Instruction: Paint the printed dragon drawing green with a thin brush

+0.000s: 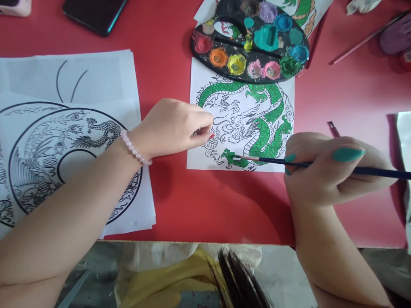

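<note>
My right hand (330, 171), with green nails, is closed around a thin dark-blue paintbrush (276, 161). The bristles touch the dragon's green claw near the bottom edge of a dragon colouring sheet (199, 160). Much of the dragon's body is green, while its head is white with black outlines. My left hand (180, 128), a pink bead bracelet on its wrist, rests curled on the sheet's left edge with thumb and index finger drawn together. Nothing shows between those fingers. A black paint palette (221, 40) covers the sheet's top edge; its wells hold paint of several colours.
Printed line-art sheets (109, 85) lie stacked on the red table (205, 205) under my left forearm. A black phone (93, 15) lies at the top left. Another paintbrush (353, 49) leans near a purple jar (396, 36). Beyond my right hand, a brush tip (332, 127) shows.
</note>
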Demonstrator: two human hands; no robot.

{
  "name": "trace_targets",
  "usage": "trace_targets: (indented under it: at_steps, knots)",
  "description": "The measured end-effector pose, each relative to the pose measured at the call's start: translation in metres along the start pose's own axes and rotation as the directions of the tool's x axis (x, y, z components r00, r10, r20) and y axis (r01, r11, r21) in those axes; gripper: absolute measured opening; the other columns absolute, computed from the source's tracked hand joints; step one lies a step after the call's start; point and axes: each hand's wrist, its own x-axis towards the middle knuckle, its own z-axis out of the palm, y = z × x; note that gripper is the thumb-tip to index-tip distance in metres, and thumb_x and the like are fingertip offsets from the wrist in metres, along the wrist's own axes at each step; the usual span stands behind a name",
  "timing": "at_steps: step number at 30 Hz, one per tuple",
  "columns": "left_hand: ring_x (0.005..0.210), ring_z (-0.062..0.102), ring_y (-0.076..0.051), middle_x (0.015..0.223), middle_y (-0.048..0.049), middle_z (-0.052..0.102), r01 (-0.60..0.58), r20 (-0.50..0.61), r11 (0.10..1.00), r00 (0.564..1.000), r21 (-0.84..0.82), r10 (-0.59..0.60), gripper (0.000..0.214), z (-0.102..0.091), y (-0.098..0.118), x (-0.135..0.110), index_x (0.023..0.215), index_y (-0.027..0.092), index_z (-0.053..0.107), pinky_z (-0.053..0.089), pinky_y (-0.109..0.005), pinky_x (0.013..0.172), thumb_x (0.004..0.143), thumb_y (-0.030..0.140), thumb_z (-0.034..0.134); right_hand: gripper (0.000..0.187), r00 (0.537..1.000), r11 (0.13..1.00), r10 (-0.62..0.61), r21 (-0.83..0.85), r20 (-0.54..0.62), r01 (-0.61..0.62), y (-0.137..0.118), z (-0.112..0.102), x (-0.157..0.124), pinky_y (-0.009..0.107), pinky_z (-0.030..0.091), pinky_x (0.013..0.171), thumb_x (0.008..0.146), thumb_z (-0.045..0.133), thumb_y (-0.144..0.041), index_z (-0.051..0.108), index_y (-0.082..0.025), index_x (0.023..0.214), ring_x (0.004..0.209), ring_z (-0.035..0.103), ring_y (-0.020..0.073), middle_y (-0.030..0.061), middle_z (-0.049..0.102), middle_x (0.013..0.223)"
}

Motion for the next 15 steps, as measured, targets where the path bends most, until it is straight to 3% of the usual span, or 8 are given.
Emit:
trace_targets:
  at_steps: [5,10,15]
  knots:
    - [0.058,0.05,-0.01,0.058,0.0004,0.051,0.004,-0.004,1.0,1.0,-0.009,-0.004,0.027,-0.001,0.0,0.0,0.066,0.017,0.057,0.029,-0.023,0.056,0.084,0.028,0.04,0.052,0.942,0.974,-0.226,-0.052,-0.246,0.22,0.006,0.012,0.003,0.019,0.027,0.039,0.095,0.045,-0.036,0.035,-0.013,0.049,0.037,0.036,-0.0004,-0.0055,0.028,0.041]
    - [0.059,0.051,-0.01,0.059,-0.0006,0.054,0.014,0.017,1.0,1.0,0.025,-0.014,0.028,-0.002,0.002,0.0,0.069,0.016,0.059,0.029,-0.023,0.055,0.085,0.027,0.04,0.054,0.959,0.975,-0.223,-0.056,-0.176,0.216,0.007,0.014,0.003,0.018,0.031,0.04,0.095,0.045,-0.033,0.035,-0.012,0.046,0.038,0.039,-0.0003,-0.0056,0.029,0.04]
    - [0.064,0.053,-0.011,0.066,-0.0021,0.06,0.026,0.046,0.999,0.999,0.034,-0.027,0.025,-0.004,0.003,0.0,0.072,0.017,0.062,0.031,-0.024,0.058,0.085,0.025,0.041,0.047,0.932,0.964,-0.256,0.002,-0.258,0.266,0.009,0.015,0.002,0.016,0.028,0.039,0.095,0.045,-0.03,0.037,-0.013,0.053,0.039,0.037,-0.0019,-0.0067,0.031,0.044]
